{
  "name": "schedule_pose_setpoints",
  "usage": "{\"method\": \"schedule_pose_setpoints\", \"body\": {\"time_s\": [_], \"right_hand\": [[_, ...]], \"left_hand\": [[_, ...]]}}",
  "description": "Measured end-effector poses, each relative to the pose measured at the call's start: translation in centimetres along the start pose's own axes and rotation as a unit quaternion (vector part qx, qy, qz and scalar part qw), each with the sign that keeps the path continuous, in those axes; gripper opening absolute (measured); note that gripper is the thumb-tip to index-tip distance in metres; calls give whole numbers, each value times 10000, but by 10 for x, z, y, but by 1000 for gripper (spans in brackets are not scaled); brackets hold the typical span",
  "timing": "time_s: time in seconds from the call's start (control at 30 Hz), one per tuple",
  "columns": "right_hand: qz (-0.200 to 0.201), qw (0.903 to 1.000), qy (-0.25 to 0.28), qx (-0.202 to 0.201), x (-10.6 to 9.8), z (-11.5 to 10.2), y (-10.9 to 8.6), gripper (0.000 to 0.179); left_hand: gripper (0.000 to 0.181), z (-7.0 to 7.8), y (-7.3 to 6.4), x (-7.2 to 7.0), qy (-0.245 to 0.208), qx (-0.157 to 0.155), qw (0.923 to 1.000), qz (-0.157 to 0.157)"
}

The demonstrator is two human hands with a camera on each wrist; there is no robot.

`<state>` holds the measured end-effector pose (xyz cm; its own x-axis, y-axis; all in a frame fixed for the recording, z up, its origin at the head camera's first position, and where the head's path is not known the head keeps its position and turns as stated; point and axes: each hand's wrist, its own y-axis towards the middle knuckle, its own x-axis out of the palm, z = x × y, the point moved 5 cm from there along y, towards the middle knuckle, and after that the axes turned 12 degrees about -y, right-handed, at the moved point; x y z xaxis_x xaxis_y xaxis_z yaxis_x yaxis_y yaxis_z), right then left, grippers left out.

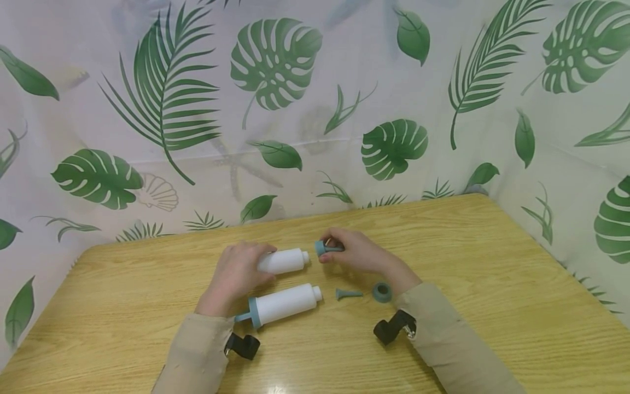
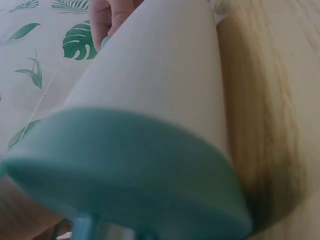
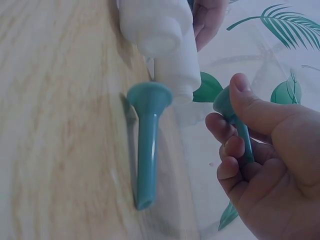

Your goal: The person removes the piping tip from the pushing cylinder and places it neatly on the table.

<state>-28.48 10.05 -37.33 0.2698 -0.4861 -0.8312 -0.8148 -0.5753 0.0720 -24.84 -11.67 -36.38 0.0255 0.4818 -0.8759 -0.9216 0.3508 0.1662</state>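
My left hand (image 1: 240,269) grips a white syringe-like tube (image 1: 285,261) around its rear part, with the narrow neck pointing right. Just beyond that neck, my right hand (image 1: 350,250) pinches a teal nozzle (image 3: 241,132) with a wide round end (image 1: 320,248). The wide end faces the tube, a small gap apart, while the stem runs back into the palm. Closer to me lies a second white tube (image 1: 287,304) with a teal end cap and handle (image 1: 254,313). The end cap fills much of the left wrist view and hides most of the left hand there.
A loose teal nozzle (image 1: 348,294) lies on the wooden table (image 1: 443,241), right of the second tube's neck. Beside it, near the right wrist, sits a teal ring (image 1: 381,292). A leaf-patterned cloth (image 1: 315,109) hangs behind the table and along its right side.
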Motion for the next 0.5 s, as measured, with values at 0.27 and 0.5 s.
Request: {"method": "schedule_pose_setpoints", "body": {"time_s": [0.27,0.5], "right_hand": [[-65,9999,-53,-122,0,-2,0,33],[-118,9997,-18,-197,1,-2,0,34]], "left_hand": [[54,-2,0,3,-249,-124,9995,-131],[58,2,0,1,-477,-36,9987,-173]]}}
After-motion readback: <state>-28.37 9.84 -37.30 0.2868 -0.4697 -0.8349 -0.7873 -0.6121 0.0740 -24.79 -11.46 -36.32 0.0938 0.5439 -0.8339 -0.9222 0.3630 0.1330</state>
